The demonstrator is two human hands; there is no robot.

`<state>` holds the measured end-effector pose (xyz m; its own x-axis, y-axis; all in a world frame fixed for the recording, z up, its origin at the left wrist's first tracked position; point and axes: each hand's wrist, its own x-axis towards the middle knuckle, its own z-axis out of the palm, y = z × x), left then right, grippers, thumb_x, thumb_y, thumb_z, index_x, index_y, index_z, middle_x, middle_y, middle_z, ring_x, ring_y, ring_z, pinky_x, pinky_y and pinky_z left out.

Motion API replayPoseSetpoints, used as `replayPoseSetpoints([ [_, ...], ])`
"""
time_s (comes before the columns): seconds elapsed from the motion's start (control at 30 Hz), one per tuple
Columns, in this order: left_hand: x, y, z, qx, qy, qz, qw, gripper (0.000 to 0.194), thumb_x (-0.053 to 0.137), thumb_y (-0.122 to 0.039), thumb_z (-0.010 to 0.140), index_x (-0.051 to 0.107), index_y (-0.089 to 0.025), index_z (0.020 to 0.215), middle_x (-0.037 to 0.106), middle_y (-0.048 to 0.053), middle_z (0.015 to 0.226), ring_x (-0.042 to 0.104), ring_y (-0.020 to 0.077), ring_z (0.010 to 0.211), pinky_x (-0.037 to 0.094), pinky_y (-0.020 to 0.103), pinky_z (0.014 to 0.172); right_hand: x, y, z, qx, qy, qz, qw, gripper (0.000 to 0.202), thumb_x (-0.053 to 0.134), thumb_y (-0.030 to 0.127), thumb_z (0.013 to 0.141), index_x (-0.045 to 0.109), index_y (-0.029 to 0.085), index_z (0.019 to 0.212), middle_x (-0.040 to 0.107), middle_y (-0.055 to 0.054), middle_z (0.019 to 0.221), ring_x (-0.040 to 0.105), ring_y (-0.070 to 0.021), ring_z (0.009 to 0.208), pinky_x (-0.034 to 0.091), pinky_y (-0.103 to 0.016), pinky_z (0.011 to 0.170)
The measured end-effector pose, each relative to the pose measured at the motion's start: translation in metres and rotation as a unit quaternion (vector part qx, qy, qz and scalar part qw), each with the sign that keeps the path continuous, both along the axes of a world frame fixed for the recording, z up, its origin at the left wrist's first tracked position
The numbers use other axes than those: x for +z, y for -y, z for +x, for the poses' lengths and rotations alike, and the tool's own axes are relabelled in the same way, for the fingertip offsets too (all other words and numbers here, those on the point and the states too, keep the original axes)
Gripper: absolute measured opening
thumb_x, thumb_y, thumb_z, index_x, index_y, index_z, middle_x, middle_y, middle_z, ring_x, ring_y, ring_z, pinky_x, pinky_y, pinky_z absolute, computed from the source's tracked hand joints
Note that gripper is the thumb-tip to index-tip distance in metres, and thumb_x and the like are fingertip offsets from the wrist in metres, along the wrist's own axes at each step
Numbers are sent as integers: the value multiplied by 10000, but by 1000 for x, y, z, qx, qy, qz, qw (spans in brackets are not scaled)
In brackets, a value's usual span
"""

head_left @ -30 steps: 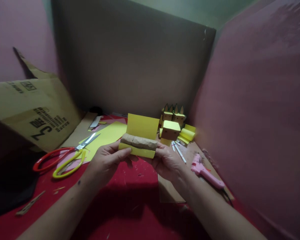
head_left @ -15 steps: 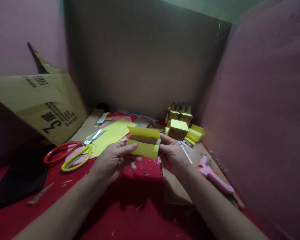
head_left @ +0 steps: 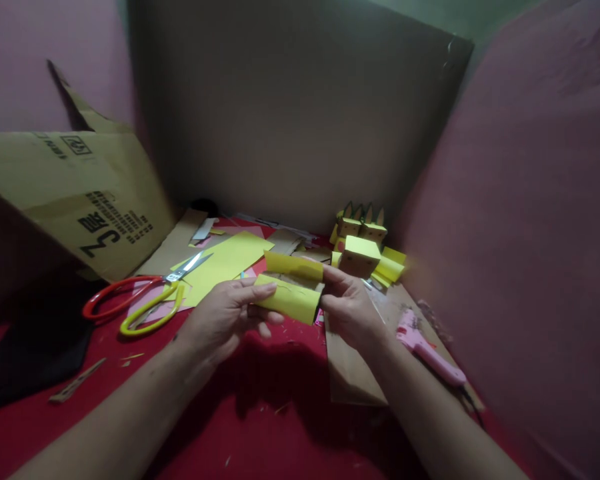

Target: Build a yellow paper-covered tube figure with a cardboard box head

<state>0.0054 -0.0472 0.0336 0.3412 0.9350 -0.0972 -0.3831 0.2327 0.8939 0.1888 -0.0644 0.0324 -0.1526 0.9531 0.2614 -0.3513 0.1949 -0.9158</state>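
Between both hands, above the red surface, is a small piece of folded yellow paper [head_left: 295, 300] with upright flaps and a brownish inside. My left hand [head_left: 235, 310] pinches its left end, thumb on the near yellow side and fingers beneath. At the right end, my right hand [head_left: 350, 303] grips the piece with thumb and fingers; some fingertips are hidden behind it. Faint thin strands or lines show on the near yellow side. Behind my right hand stands a yellow-topped cardboard block [head_left: 361, 250], with a folded yellow paper piece [head_left: 393, 265] beside it.
Scissors with red and yellow handles [head_left: 167, 293] lie left on yellow paper sheets [head_left: 237, 257]. A pink glue gun [head_left: 433, 353] rests right on a cardboard sheet [head_left: 353, 380]. A big cardboard box [head_left: 110, 200] leans at the left. Small spiky-topped boxes [head_left: 365, 227] stand behind.
The yellow folded piece has tilted, its right end dipping slightly toward me. The camera view has shifted a little. Both hands keep their grip.
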Motion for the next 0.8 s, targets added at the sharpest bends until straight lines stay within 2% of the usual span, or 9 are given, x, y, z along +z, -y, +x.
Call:
replayPoseSetpoints([
  [0.13,0,2,1,-12,-20,1,1000,63,669,-102,784,708,-53,784,725,117,673,663,170,456,504,204,331,2,2,1,9,-12,-51,999,485,706,75,566,775,266,1006,784,-9,1054,706,-237,1041,507,-425,1015],
  [0.23,0,1,2,-17,-35,3,999,89,682,-110,764,713,-51,823,740,133,692,660,167,463,525,214,365,7,4,8,31,-9,-84,996,472,675,69,531,780,237,959,797,-27,956,722,-242,950,533,-401,947],
  [0.37,-2,1,3,-32,-50,35,998,153,731,-162,732,728,-64,849,737,107,663,638,151,455,540,218,398,14,8,17,65,-16,-105,992,449,637,156,571,776,209,994,784,-66,1025,715,-237,909,543,-360,861],
  [0.43,-3,2,3,-39,-62,58,996,162,762,-210,726,731,-73,807,720,87,617,629,142,464,540,205,412,13,8,16,56,-12,-109,992,388,694,208,622,773,196,1001,787,-70,987,718,-222,864,538,-344,836],
  [0.57,-5,4,2,-44,-80,75,993,159,775,-238,724,740,-93,778,708,63,579,605,130,449,530,197,399,3,4,8,18,-12,-121,992,260,767,278,670,774,162,902,778,-65,789,723,-226,776,540,-348,766],
  [0.67,-5,3,2,-48,-81,67,993,138,766,-235,736,751,-106,783,709,60,577,612,136,455,522,193,380,0,3,5,0,-39,-123,992,232,774,296,686,771,160,873,769,-69,752,732,-256,817,553,-374,765],
  [0.8,-4,3,2,-50,-80,55,994,119,766,-223,733,755,-114,782,725,73,614,631,148,476,509,189,358,1,3,4,0,-57,-106,993,215,782,286,689,767,169,868,782,-84,822,731,-285,916,575,-406,804],
])
